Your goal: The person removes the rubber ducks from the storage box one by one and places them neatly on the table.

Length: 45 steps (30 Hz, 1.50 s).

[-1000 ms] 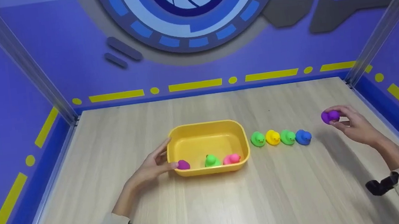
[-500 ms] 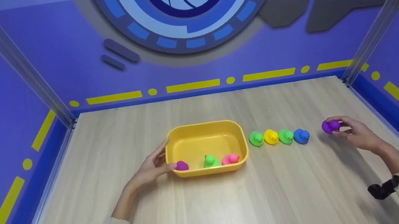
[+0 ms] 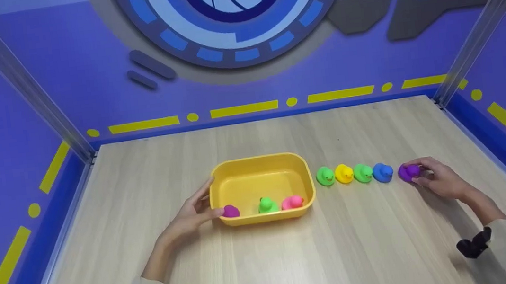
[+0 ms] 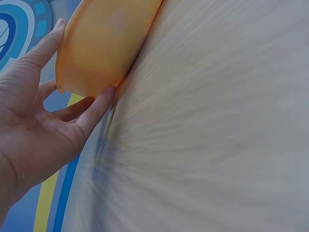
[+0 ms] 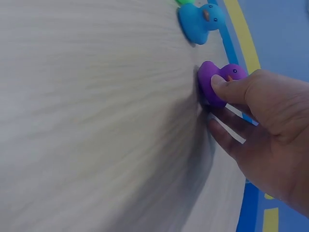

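Note:
A yellow plastic tub (image 3: pixel 260 160) stands on the table. My left hand (image 3: pixel 193 214) holds its left end, thumb at the front left corner and fingers spread along the outer wall. Inside, along the front wall, lie a green rubber duck (image 3: pixel 267 204), a pink rubber duck (image 3: pixel 292 202) and a partly hidden purple thing (image 3: pixel 231 210). My right hand (image 3: pixel 443 181) pinches a purple rubber duck (image 3: pixel 409 172) between thumb and fingers, down at the table surface. Just left of it sits a blue rubber duck (image 3: pixel 382 172), a small gap between them.
From the tub's right side runs a row: a green duck (image 3: pixel 325 176), a yellow duck (image 3: pixel 344 174), another green duck (image 3: pixel 363 173), then the blue one. Blue panels (image 3: pixel 247 90) wall the wooden table (image 3: pixel 295 261) at the back and both sides.
My right hand has brought the purple duck down and then left, close to the blue duck at the row's right end. The left hand stays at the tub.

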### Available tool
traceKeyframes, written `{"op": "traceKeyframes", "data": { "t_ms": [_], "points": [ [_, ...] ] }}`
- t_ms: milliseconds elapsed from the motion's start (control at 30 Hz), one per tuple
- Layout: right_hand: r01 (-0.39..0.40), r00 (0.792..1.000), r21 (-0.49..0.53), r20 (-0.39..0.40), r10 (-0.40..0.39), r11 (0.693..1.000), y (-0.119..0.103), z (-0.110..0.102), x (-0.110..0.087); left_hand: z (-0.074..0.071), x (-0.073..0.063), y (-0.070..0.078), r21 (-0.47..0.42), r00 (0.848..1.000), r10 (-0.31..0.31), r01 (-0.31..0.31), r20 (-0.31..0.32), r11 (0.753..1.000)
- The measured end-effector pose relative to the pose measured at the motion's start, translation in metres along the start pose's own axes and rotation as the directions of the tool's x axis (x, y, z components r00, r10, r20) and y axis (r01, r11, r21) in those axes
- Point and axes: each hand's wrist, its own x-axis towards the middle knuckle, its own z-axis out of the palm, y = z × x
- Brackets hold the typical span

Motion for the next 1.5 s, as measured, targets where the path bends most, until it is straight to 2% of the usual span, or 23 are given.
{"op": "traceKeyframes", "data": {
  "t_ms": [100,433,733,900,1033,1200,1333,1500],
  "points": [
    [0.022,1.0,0.005,-0.005,-0.022,1.0,0.0,0.005,0.001,0.0,-0.001,-0.001,0.011,1.0,-0.004,0.004,-0.001,1.0],
    [-0.071,0.996,-0.034,0.059,0.073,0.997,-0.005,0.006,0.006,0.0,-0.001,0.003,0.047,0.999,-0.024,0.025,-0.021,0.999],
    [-0.078,0.992,-0.037,0.093,0.081,0.996,-0.005,0.008,0.008,0.0,-0.002,0.002,0.036,0.999,-0.033,0.033,-0.019,0.999],
    [-0.078,0.99,-0.058,0.114,0.084,0.995,-0.008,0.0,0.009,0.001,-0.003,0.004,0.035,0.999,-0.026,0.027,-0.043,0.999],
    [-0.027,0.995,-0.093,0.094,0.036,0.995,-0.009,-0.018,0.002,0.007,0.002,0.004,0.054,0.999,-0.028,0.03,-0.029,0.998],
    [0.103,0.994,-0.107,0.056,-0.098,0.989,-0.02,-0.038,-0.001,0.011,0.009,0.004,0.046,1.0,-0.008,0.008,-0.004,0.999],
    [0.156,0.987,-0.116,0.053,-0.151,0.981,-0.042,-0.04,0.01,0.008,0.008,0.003,0.028,1.0,-0.011,0.011,-0.011,1.0],
    [0.202,0.977,-0.121,0.089,-0.192,0.972,-0.077,-0.031,0.034,0.001,0.002,0.003,0.024,0.999,-0.037,0.038,-0.035,0.999]
  ]
}}
